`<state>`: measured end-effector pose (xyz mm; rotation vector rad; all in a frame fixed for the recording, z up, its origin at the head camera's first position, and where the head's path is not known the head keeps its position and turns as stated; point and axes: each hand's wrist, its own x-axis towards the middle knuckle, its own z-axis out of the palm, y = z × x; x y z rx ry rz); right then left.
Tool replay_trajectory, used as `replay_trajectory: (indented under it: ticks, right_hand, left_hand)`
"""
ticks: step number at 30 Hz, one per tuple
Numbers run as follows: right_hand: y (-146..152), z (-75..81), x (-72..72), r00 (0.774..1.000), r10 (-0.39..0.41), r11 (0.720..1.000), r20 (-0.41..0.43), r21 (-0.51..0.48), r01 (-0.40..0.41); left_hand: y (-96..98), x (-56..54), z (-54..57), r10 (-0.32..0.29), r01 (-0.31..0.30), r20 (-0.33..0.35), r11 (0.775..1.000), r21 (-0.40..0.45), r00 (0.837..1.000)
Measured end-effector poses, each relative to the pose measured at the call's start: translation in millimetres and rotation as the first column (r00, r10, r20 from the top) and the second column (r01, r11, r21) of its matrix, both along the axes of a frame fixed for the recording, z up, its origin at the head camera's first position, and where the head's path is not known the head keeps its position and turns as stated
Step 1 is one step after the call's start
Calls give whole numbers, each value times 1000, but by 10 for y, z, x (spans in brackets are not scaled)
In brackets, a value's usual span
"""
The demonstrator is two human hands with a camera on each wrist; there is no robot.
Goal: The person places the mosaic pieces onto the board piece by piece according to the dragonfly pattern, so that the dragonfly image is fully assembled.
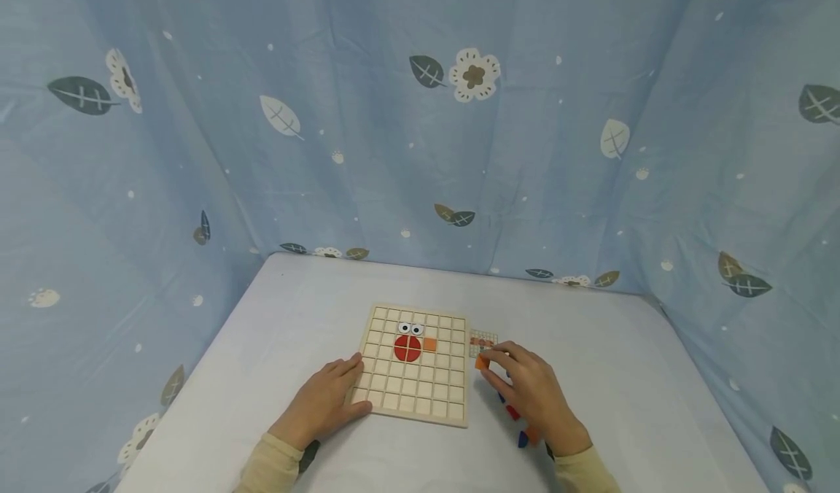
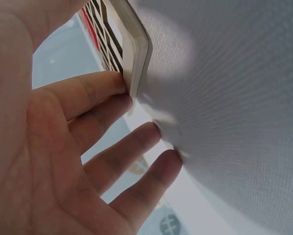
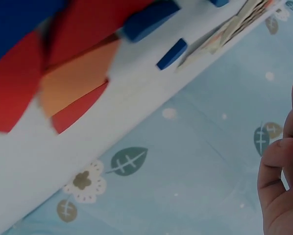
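We list, first, one orange tile (image 1: 482,362), pinched in the right hand (image 1: 530,387): thumb below and fingertips above, closed in on its right side, with its left part projecting from the grip towards the board (image 1: 410,403). We place this tile just outside the board's right edge and at the near end of a small picture card (image 1: 484,336); whether it touches the card or the table (image 1: 590,347), we cannot tell. In the right wrist view we see only a sliver of orange at the fingertips, by the frame's edge. Item, the left hand (image 1: 324,398): fingers extended and slightly apart, nothing enclosed, fingertips against the board's left edge and thumb at its near left corner; we find it well apart from the held tile. Item, the board itself: pale, square, divided into a grid, lying flat. Set on it we count two eye pieces (image 1: 417,330) side by side, a red disc (image 1: 407,348) of four quarters just below them, and a second orange tile (image 1: 429,344) just right of the disc. Item, loose pieces under and near the right hand: a red piece (image 1: 513,412), a blue piece (image 1: 523,439) and an orange piece (image 1: 533,435), the last partly hidden. Behind all, we record a blue curtain (image 1: 367,99) with leaves and flowers.
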<state>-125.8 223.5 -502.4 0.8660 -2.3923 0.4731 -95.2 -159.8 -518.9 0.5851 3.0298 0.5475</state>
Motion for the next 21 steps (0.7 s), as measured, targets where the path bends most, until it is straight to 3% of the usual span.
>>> replay_trajectory:
  ticks: [21]
  right_hand:
    - [-455,-17,-144,999,41,999,28,-24,-40]
  left_hand:
    - [-9,5,1,-2,2,-11,1000,1,1000]
